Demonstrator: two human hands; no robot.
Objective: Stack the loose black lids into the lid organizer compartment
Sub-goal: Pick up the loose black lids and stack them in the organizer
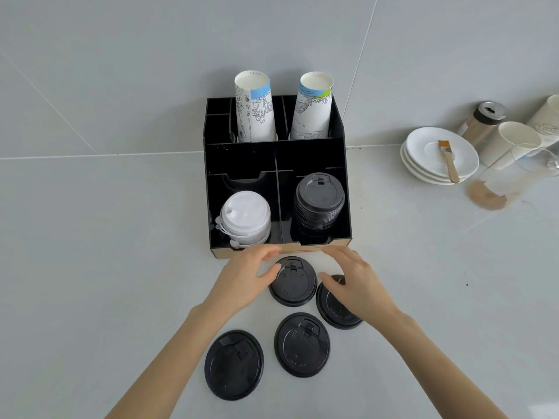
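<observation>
Several loose black lids lie flat on the grey counter in front of a black organizer (242,160). Nearest the organizer is one lid (292,285), with another (334,309) to its right, partly under my right hand. Two more lids (302,344) (233,365) lie closer to me. My left hand (246,278) hovers at the left edge of the nearest lid, fingers spread. My right hand (352,281) is open above the right lid. The organizer's front right compartment holds a stack of black lids (319,201).
White lids (246,217) fill the front left compartment. Two paper cup stacks (255,108) (313,107) stand in the back. At the right are stacked white saucers (423,164) with a brush (447,160), a shaker (484,122), paper cups (511,143) and a tipped glass (514,176).
</observation>
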